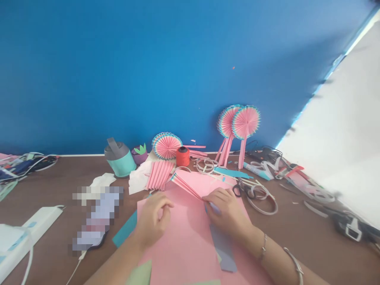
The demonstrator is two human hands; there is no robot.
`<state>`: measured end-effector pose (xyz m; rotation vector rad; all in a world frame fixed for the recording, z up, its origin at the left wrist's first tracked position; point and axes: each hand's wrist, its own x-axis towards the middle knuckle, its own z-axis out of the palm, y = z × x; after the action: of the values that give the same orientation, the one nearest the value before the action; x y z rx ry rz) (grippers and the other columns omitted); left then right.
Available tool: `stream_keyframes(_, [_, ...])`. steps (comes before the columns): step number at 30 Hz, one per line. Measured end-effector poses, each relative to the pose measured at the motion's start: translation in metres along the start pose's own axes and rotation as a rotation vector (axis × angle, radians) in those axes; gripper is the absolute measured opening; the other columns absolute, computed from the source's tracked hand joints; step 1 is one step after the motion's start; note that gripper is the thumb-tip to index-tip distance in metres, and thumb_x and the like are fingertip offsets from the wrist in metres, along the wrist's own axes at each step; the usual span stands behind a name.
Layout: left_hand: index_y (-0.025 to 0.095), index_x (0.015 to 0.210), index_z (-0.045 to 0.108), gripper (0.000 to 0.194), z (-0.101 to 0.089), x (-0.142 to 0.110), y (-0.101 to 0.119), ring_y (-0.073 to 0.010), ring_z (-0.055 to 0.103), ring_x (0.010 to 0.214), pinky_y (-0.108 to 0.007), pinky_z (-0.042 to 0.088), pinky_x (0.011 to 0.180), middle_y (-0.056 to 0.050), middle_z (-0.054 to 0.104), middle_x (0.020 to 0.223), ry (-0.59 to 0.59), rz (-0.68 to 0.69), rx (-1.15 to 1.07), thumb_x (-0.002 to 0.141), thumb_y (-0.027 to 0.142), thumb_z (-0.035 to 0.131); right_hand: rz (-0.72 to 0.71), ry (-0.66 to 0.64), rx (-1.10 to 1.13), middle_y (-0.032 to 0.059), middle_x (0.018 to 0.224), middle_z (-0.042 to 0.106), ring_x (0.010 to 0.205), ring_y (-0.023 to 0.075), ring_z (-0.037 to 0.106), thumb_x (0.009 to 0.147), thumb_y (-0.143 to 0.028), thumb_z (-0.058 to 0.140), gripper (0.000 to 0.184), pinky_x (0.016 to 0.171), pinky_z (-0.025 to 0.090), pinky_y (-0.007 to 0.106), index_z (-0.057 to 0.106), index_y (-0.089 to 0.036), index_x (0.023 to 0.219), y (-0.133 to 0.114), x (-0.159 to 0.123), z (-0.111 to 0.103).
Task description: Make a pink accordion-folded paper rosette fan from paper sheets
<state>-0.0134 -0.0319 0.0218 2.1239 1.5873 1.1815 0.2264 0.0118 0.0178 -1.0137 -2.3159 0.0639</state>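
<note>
One pleated strip [188, 187], pinched by the right hand [225, 208], could fan open, as the loosely curled left hand [154, 215] leaves it unsupported.

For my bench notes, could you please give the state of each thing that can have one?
Left hand: loosely curled
Folded strip: gathered narrow
Right hand: pinching that strip
Pleated paper: partly spread
Stemmed fans: spread round, propped upright
Leftmost fan: spread round
Red spool: upright
Scissors: open or shut, unclear

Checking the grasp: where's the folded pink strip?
Head view, near centre: the folded pink strip slants from beside the pleated pink sheet, on its left, down to the right hand.
</note>
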Motion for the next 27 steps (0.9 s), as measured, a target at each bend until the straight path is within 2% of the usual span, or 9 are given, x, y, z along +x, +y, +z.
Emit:
stream_keyframes(2, [0.019,0.081,0.064,0.019,0.005,-0.002,0.006,-0.0178,0.061,0.074,-0.029,0.048,0.068,-0.004,0.068,0.079,-0.17,-0.133,-0.145,0.084,0.024,0.047,-0.05,0.037,0.083,0.0056,0.082,0.066,0.081,0.0188,0.055,0.086,-0.011,0.045,0.021,0.07,0.034,0.033,0.064,-0.018,0.094,-0.006,-0.001,-0.001])
stream_keyframes(5, [0.018,0.085,0.067,0.023,0.014,-0.004,0.013,-0.0188,0.063,0.077,-0.027,0.049,0.069,-0.004,0.071,0.081,-0.236,-0.237,-0.311,0.084,0.036,0.053,-0.189,0.004,0.127,0.0061,0.085,0.066,0.084,0.0196,0.054,0.088,-0.009,0.043,0.024,0.073,0.037,0.034,0.062,-0.019,0.1,-0.017,-0.003,-0.001])
stream_keyframes(9, [0.017,0.063,0.062,0.031,0.018,-0.005,0.017,-0.0173,0.059,0.063,-0.026,0.046,0.061,-0.001,0.063,0.061,-0.069,-0.266,-0.228,0.084,0.037,0.051,-0.303,-0.061,0.096,0.0072,0.091,0.067,0.088,0.0201,0.055,0.09,-0.008,0.04,0.026,0.073,0.04,0.035,0.06,-0.018,0.104,-0.025,-0.002,0.0])
stream_keyframes(12, [0.018,0.063,0.062,0.035,0.015,-0.007,0.015,-0.0175,0.059,0.063,-0.026,0.046,0.063,-0.001,0.062,0.06,0.007,-0.249,-0.167,0.088,0.033,0.044,-0.352,-0.056,0.06,0.0091,0.1,0.067,0.096,0.0211,0.055,0.09,-0.008,0.039,0.028,0.077,0.043,0.036,0.058,-0.018,0.109,-0.023,-0.003,-0.001])
stream_keyframes(15, [0.019,0.078,0.065,0.029,0.008,-0.008,0.01,-0.0192,0.06,0.076,-0.029,0.046,0.073,-0.003,0.065,0.073,0.162,-0.129,-0.038,0.09,0.026,0.04,-0.363,0.118,-0.001,0.01,0.108,0.066,0.105,0.0233,0.054,0.089,-0.01,0.044,0.033,0.083,0.045,0.039,0.053,-0.02,0.119,-0.018,-0.011,-0.003])
stream_keyframes(18, [0.019,0.087,0.065,0.022,0.003,-0.007,0.007,-0.0218,0.056,0.083,-0.034,0.043,0.077,-0.006,0.063,0.08,0.28,0.11,0.255,0.088,0.017,0.043,-0.408,0.307,-0.092,0.0076,0.104,0.066,0.103,0.0237,0.056,0.087,-0.014,0.05,0.037,0.085,0.044,0.04,0.052,-0.028,0.121,-0.016,-0.022,-0.006])
stream_keyframes(21, [0.02,0.112,0.06,0.033,0.006,-0.006,0.007,-0.022,0.053,0.086,-0.037,0.04,0.078,-0.007,0.059,0.084,0.134,0.291,0.479,0.087,0.009,0.04,-0.442,0.339,-0.166,0.0055,0.102,0.067,0.103,0.0235,0.056,0.086,-0.018,0.055,0.033,0.089,0.04,0.04,0.054,-0.032,0.116,-0.022,-0.022,-0.006])
stream_keyframes(23, [0.02,0.121,0.055,0.04,0.012,-0.006,0.008,-0.0213,0.052,0.083,-0.036,0.041,0.075,-0.006,0.058,0.084,-0.01,0.369,0.53,0.088,0.007,0.038,-0.381,0.264,-0.187,0.0065,0.105,0.067,0.108,0.024,0.052,0.088,-0.019,0.055,0.028,0.094,0.034,0.042,0.056,-0.028,0.114,-0.027,-0.017,-0.005])
stream_keyframes(27, [0.017,0.113,0.059,0.035,0.023,-0.008,0.004,-0.0221,0.051,0.079,-0.036,0.041,0.069,-0.007,0.059,0.084,-0.235,0.401,0.542,0.088,0.006,0.037,-0.233,0.024,-0.107,0.0039,0.086,0.066,0.09,0.0183,0.054,0.091,-0.012,0.044,0.018,0.09,0.03,0.038,0.06,-0.02,0.09,-0.024,-0.005,0.003])
